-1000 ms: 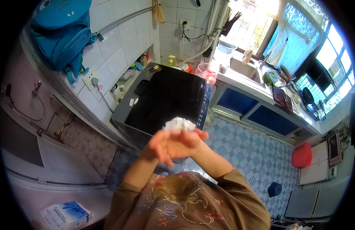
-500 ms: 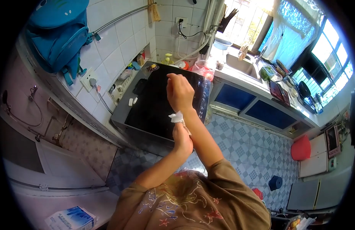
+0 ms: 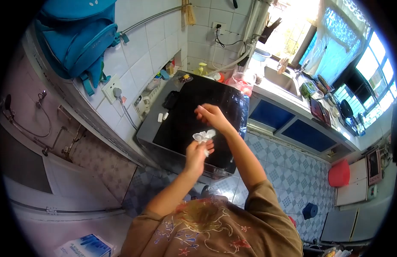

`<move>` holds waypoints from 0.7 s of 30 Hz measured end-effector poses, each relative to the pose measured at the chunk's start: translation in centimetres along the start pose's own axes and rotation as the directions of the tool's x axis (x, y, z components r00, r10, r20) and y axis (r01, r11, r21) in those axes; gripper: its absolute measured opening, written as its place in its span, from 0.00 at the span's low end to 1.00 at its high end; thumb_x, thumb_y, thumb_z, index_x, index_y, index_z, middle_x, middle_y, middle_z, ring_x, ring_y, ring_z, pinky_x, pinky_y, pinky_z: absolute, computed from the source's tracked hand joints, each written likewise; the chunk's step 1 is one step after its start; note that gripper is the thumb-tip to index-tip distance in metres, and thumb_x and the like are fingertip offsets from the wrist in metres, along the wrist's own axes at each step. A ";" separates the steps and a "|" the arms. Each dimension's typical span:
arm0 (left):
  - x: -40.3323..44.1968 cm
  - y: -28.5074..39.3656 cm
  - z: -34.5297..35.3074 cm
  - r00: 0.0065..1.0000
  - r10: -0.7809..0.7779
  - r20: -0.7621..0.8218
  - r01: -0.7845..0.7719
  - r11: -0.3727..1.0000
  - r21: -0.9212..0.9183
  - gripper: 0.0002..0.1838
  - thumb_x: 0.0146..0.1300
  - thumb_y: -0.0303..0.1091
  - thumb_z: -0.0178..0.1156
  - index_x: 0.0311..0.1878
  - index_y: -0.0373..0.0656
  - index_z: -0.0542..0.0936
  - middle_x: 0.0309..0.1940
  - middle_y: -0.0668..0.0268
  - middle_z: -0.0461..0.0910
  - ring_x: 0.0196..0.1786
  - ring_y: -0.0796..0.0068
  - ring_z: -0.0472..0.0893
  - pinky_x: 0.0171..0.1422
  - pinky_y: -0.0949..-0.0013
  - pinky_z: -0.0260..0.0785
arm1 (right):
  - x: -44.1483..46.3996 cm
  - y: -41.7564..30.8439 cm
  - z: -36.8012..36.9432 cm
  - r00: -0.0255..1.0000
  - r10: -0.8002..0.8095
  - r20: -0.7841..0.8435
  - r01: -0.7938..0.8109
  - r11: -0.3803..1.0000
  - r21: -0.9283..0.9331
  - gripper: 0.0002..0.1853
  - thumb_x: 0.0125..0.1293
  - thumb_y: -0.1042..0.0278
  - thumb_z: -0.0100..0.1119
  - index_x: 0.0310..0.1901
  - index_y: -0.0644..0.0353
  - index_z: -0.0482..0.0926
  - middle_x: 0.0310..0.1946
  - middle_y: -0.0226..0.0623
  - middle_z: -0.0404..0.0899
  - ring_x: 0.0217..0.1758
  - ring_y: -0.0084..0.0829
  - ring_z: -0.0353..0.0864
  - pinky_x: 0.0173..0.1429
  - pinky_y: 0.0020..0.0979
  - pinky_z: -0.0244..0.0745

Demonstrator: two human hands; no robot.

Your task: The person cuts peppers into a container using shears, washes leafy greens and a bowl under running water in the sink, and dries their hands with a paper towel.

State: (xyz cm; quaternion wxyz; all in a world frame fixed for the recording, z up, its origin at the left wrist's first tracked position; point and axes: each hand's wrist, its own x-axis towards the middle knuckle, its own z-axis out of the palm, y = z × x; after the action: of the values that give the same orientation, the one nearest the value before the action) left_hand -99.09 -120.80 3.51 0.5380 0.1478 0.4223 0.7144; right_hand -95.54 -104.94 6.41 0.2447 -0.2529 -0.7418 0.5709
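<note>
My left hand [image 3: 196, 155] is closed around a crumpled white tissue [image 3: 203, 136], which sticks out above the fingers. My right hand [image 3: 210, 115] is up and to the right of it, fingers curled in, with no object visible in them. Both hands are over the dark glossy lid of a top-loading washing machine [image 3: 187, 96]. On the machine's left rim lie two small white oblong pieces [image 3: 163, 116], and a black object [image 3: 170, 100] sits a little behind them. A small yellow-and-dark item [image 3: 185, 78] rests at the back left corner.
A teal backpack [image 3: 80, 43] hangs on the left wall above a plugged socket [image 3: 112, 89]. Bottles, one a yellow pump bottle [image 3: 201, 68], stand behind the machine. To the right are a counter with a sink [image 3: 281, 79], a red bucket [image 3: 338, 173] and a blue stool-like object [image 3: 310, 210].
The hands have come apart: my left hand with the tissue no longer touches the right forearm. My right hand has drawn lower, fingers turned leftward. The view has shifted slightly.
</note>
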 end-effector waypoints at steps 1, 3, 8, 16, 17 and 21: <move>1.2 0.3 -1.7 1.000 -0.022 0.013 0.021 0.998 0.054 0.12 0.60 0.27 0.46 0.46 0.34 0.70 0.39 0.58 0.75 0.37 0.71 0.76 0.41 0.69 0.71 | -1.3 -1.0 0.0 0.986 0.072 0.151 -0.096 0.983 0.158 0.13 0.61 0.60 0.52 0.32 0.64 0.75 0.25 0.26 0.74 0.30 0.17 0.70 0.35 0.22 0.67; 2.9 1.4 -3.9 0.988 -0.142 0.058 0.137 0.987 0.085 0.12 0.59 0.26 0.47 0.47 0.35 0.69 0.39 0.59 0.75 0.37 0.69 0.77 0.40 0.70 0.72 | -2.1 -0.3 0.9 0.937 -0.058 0.344 0.016 0.992 0.124 0.12 0.58 0.60 0.57 0.31 0.62 0.77 0.21 0.24 0.72 0.27 0.16 0.68 0.32 0.21 0.65; 6.0 4.7 -5.8 0.961 -0.257 0.101 0.244 0.962 0.121 0.21 0.58 0.29 0.50 0.56 0.36 0.63 0.45 0.56 0.71 0.45 0.68 0.74 0.48 0.63 0.68 | 2.1 1.7 0.1 0.952 -0.127 0.277 0.130 0.992 0.008 0.04 0.57 0.72 0.54 0.29 0.63 0.75 0.22 0.24 0.72 0.27 0.15 0.67 0.31 0.19 0.65; 15.5 7.6 -11.4 0.935 0.325 -0.140 -0.047 0.506 0.861 0.38 0.46 0.34 0.62 0.60 0.33 0.56 0.55 0.47 0.62 0.58 0.53 0.62 0.62 0.57 0.53 | 16.2 13.6 -2.3 0.856 -0.009 -0.516 -0.017 0.999 -0.046 0.12 0.54 0.71 0.57 0.39 0.67 0.73 0.28 0.36 0.76 0.32 0.25 0.75 0.37 0.24 0.70; 16.6 7.6 -11.5 0.932 0.333 -0.142 -0.047 0.500 0.865 0.38 0.46 0.34 0.62 0.60 0.33 0.56 0.55 0.47 0.62 0.58 0.53 0.62 0.62 0.57 0.53 | 17.1 15.3 -2.5 0.863 0.029 -0.504 -0.049 0.998 -0.027 0.15 0.52 0.72 0.58 0.42 0.66 0.72 0.30 0.39 0.77 0.36 0.28 0.76 0.41 0.27 0.71; 20.4 7.4 -10.8 0.796 0.605 0.027 0.076 -0.144 0.987 0.45 0.42 0.42 0.67 0.61 0.34 0.54 0.58 0.46 0.58 0.62 0.48 0.54 0.64 0.47 0.45 | 17.9 15.6 -2.5 0.961 0.059 -0.270 -0.108 0.979 -0.171 0.19 0.53 0.72 0.56 0.48 0.60 0.70 0.33 0.38 0.78 0.37 0.28 0.77 0.44 0.27 0.70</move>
State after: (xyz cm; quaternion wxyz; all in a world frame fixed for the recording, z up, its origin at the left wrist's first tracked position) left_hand -118.70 -107.84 -2.26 -0.0327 0.4039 0.8698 0.2815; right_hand -105.87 -88.01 -6.80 0.2922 -0.3791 -0.7408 0.4713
